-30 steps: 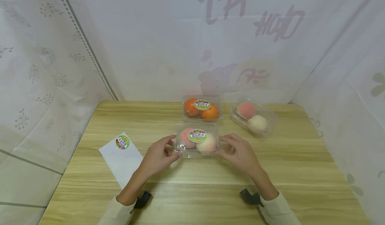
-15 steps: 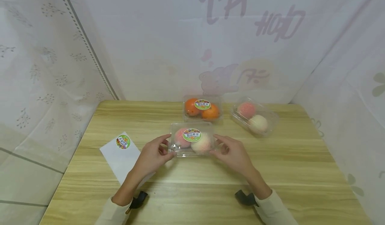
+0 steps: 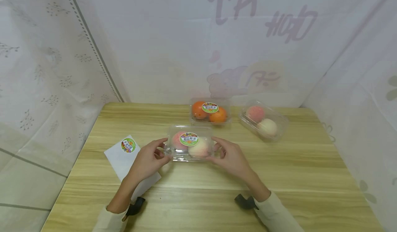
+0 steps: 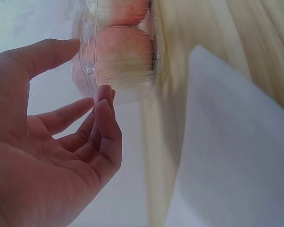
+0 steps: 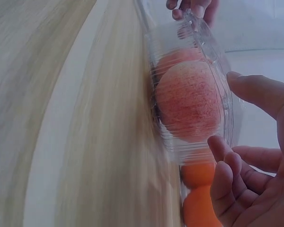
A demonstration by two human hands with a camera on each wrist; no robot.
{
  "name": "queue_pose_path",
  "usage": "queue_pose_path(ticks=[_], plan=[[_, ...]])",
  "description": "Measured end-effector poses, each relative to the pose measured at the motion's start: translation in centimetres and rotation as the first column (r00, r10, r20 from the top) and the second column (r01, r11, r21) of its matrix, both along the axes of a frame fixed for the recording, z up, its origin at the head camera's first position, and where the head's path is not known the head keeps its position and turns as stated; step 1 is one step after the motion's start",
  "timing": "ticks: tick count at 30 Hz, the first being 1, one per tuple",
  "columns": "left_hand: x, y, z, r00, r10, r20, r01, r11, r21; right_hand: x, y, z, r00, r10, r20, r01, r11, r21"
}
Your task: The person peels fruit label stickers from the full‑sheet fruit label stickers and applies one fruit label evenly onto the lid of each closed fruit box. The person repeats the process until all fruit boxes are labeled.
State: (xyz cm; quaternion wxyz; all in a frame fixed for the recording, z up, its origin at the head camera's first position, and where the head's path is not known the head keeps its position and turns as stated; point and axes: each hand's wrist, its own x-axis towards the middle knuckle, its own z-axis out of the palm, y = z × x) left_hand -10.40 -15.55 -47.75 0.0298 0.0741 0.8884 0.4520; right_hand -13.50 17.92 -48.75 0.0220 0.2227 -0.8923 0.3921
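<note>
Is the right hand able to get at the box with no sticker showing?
Probably not yet: the right hand holds the stickered box, though nothing visible blocks its way to the plain box.

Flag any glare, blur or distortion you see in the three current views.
Head: even, soft light, with small glints along the near edge of the held clear box. Left wrist: backdrop washed out at upper left, white sheet almost featureless. Right wrist: tabletop smeared, its grain bowed, probably by the lens; ribbed plastic streaks the pink fruit.
</note>
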Motion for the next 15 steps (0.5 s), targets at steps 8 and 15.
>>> queue_pose_path(ticks=[8,15], plan=[[0.5,-1.7,0.0,0.999,0.032,-0.015,-0.032,0.999,-0.029,0.0,-2.2,0.1,0.998,0.010,0.058,-0.008,1.000,-0.023],[1.1,-3.0,0.5,0.998,0.062,-0.011,-0.062,0.998,-0.031,0.0,-4.2,-0.3,0.998,0.006,0.063,-0.005,1.000,-0.022]])
